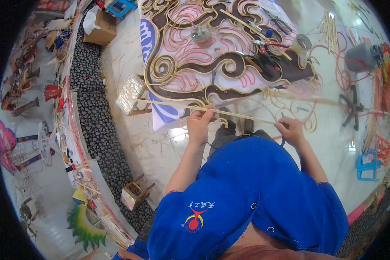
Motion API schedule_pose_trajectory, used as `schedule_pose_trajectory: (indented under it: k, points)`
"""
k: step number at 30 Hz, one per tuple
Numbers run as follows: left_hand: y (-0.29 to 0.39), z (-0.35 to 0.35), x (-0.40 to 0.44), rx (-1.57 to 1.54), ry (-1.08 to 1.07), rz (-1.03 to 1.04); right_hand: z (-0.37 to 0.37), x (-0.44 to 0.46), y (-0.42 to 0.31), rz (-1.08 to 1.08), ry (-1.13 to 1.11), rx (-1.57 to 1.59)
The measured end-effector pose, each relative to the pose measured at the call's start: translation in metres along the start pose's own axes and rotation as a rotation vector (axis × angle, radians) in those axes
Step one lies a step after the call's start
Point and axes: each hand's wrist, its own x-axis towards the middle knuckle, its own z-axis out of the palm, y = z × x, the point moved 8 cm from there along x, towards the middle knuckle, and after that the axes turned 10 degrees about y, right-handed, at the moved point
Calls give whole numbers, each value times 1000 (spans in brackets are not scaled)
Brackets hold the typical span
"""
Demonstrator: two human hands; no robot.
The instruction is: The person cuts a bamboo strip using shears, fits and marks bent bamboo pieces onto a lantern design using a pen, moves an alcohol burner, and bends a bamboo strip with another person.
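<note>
A long pale strip (242,116) runs across in front of the blue shirt, roughly level. My left hand (199,125) pinches it near its middle, fingers closed. At its right end my right hand (291,130) is closed on the strip, with a dark thin tool handle showing beside the fingers. Beyond both hands lies a patterned sheet (190,82) with dark scrolls outlined by pale strips and pink curved lines. Red-handled pliers (271,43), other hand tools and a glass jar (200,34) rest on it.
At the left of the sheet stands a wrapped stool (131,94). A wooden stool (134,195) is lower left, a cardboard box (100,28) upper left. On the right are a grey bucket (360,57), red hose (342,65) and blue stool (368,165).
</note>
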Motion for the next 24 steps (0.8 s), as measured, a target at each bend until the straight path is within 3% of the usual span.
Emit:
schedule_pose_trajectory:
  k: [24]
  points:
    - [-5,-7,1,-48,25,-50,5,1,-2,9,-20,-28]
